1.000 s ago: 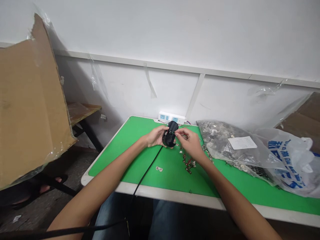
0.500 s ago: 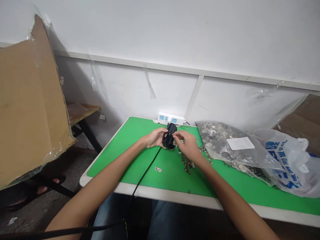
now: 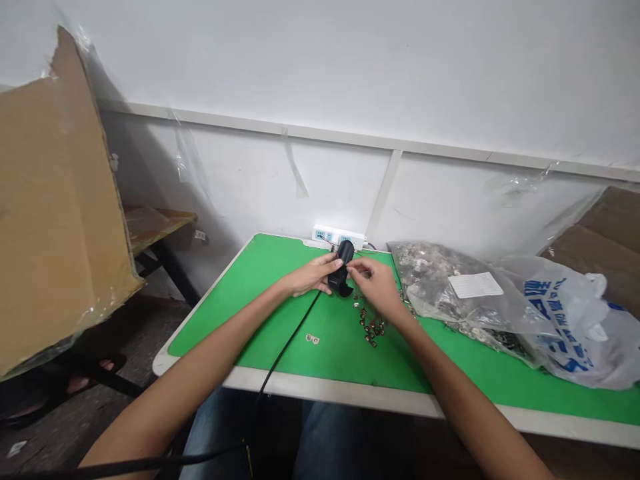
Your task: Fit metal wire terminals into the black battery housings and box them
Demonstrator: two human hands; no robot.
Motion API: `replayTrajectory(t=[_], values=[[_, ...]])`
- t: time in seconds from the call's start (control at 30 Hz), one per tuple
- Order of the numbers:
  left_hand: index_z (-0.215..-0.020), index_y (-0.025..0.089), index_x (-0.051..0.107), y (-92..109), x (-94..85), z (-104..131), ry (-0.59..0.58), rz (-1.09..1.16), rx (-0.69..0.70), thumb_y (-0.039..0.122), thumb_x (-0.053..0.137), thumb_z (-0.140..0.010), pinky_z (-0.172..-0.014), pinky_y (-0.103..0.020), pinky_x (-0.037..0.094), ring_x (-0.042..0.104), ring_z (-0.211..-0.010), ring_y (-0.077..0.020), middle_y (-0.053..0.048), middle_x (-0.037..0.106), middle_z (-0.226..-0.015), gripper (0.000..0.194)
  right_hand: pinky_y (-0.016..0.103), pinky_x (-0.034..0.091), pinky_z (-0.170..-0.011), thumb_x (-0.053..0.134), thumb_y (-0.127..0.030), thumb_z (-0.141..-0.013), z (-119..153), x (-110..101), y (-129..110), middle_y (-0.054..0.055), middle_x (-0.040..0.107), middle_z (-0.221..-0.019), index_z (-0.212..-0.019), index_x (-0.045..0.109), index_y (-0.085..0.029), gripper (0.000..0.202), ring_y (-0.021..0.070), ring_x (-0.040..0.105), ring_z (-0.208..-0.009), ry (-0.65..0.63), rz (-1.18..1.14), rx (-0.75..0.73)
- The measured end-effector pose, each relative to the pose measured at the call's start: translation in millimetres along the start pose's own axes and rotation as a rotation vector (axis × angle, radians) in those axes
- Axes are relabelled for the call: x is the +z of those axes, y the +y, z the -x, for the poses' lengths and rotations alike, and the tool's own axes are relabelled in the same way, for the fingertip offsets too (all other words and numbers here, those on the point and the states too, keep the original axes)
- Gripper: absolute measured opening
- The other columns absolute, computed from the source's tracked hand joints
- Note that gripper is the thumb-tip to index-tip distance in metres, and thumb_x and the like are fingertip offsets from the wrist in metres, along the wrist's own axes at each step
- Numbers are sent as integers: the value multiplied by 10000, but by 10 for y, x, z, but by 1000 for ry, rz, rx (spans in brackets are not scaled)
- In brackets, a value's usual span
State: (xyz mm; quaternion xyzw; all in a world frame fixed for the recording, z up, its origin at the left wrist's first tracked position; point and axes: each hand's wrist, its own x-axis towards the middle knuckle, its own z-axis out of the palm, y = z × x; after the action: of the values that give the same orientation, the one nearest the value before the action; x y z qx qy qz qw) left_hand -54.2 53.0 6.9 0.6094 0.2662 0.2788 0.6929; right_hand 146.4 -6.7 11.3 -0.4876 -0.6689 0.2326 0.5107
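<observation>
A black plastic housing (image 3: 343, 256) with a rounded, tube-like upper part stands over the middle of the green table, near its back. My left hand (image 3: 313, 275) grips it from the left, thumb across its front. The fingers of my right hand (image 3: 373, 277) are pinched together at the housing's right side; what they hold, if anything, is too small to make out. A black cable (image 3: 291, 338) runs from below the housing over the table's front edge. Several small metal pieces (image 3: 369, 327) lie beneath my right hand, and two small pale pieces (image 3: 312, 339) lie in front of the housing.
Behind the housing, a white power strip (image 3: 325, 235) sits against the wall. A clear bag of small parts (image 3: 430, 267) and a white plastic bag (image 3: 575, 327) occupy the table's right side. On the left stands a large cardboard sheet (image 3: 60, 200) next to another table (image 3: 160, 223).
The black housing has turned in my left hand, so its tube part shows more upright and my left thumb lies further across it. My right fingers stay at its right side.
</observation>
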Motion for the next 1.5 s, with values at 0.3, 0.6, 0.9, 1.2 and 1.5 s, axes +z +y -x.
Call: replayTrajectory(t=[0.3, 0.6, 0.9, 1.2, 1.5], values=[[-1427, 255, 614, 3, 239, 32, 240, -297, 506, 398, 959, -695, -878, -399, 626, 734, -1105, -285, -145, 653, -1438, 822, 331, 571, -880, 982, -379, -631, -77, -8, 46, 16, 773, -912, -845, 784, -229, 329, 174, 703, -867, -2, -867, 336], [-1364, 271, 610, -52, 199, 120, 361, -789, 809, 469, 933, -751, -1027, -521, 581, 683, -1219, -308, -116, 705, -1312, 721, 282, 537, -718, 979, -317, -619, -49, -43, 23, 20, 765, -841, -820, 795, -193, 300, 160, 658, -768, -124, -807, 388], [-1321, 269, 578, -74, 200, 127, 326, -885, 861, 412, 861, -855, -1005, -504, 587, 699, -1181, -289, -88, 710, -1249, 563, 277, 533, -695, 978, -327, -602, -35, -16, 39, 16, 724, -731, -752, 781, -176, 290, 149, 614, -702, -165, -819, 436], [-1275, 253, 579, -196, 207, 91, 383, -912, 857, 402, 876, -833, -952, -466, 605, 717, -1145, -273, -74, 720, -1206, 552, 297, 542, -684, 990, -364, -614, -4, -14, 94, 12, 723, -787, -784, 772, -196, 324, 150, 611, -722, -136, -798, 444], [-1270, 232, 594, -198, 172, 106, 358, -947, 837, 417, 883, -816, -960, -437, 604, 725, -1144, -276, -83, 731, -1214, 570, 281, 507, -594, 1007, -377, -584, 4, 20, 84, -7, 671, -744, -766, 736, -201, 370, 143, 576, -664, -196, -891, 468]])
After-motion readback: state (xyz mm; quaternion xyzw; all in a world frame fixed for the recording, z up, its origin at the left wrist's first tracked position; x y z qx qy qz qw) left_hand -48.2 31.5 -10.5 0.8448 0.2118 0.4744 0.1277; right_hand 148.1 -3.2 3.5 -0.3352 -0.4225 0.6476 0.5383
